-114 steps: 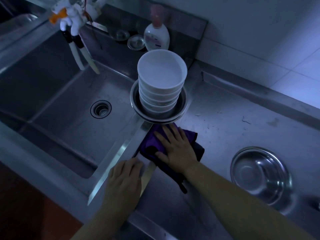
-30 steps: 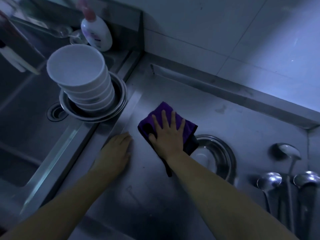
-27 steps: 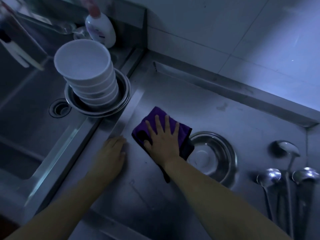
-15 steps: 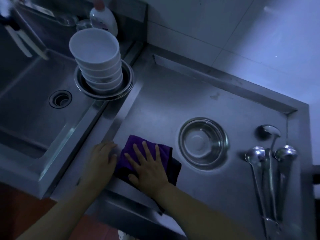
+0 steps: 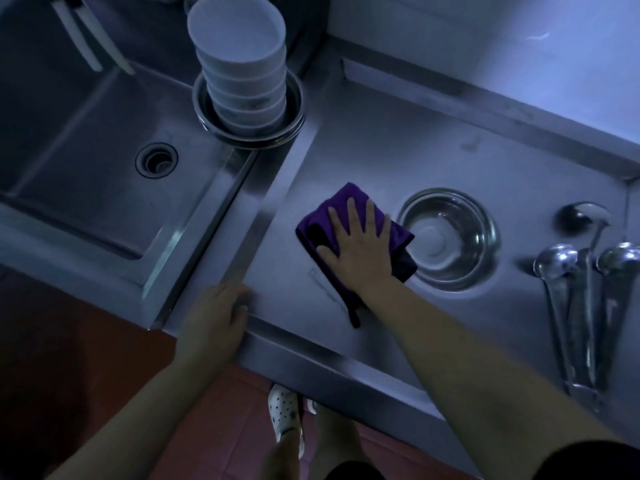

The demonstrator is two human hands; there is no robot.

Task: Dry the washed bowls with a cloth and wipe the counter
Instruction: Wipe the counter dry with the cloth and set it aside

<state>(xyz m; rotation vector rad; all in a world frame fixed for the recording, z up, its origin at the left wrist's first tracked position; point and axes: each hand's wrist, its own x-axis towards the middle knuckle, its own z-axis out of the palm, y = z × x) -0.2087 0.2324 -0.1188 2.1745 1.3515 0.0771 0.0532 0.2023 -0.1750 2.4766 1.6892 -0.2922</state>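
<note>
**Colours under a dim blue cast**

I see a purple cloth (image 5: 332,216) with a darker, near-black fold at its right corner, lying on the grey steel worktop (image 5: 398,140). The stacked bowls (image 5: 239,57) read white, and sit in a silver metal basin (image 5: 294,109). Another steel bowl (image 5: 450,237) and the ladles (image 5: 571,289) shine silver. The floor (image 5: 242,410) is reddish-brown tile. A white shoe (image 5: 285,414) carries a pattern of dark dots. The wall (image 5: 485,39) looks pale.

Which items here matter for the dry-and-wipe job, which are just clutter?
In the job:
purple cloth under the right hand
stacked white bowls
counter

Lying about:
steel bowl
ladles
sink
left hand, resting on the counter edge
</note>
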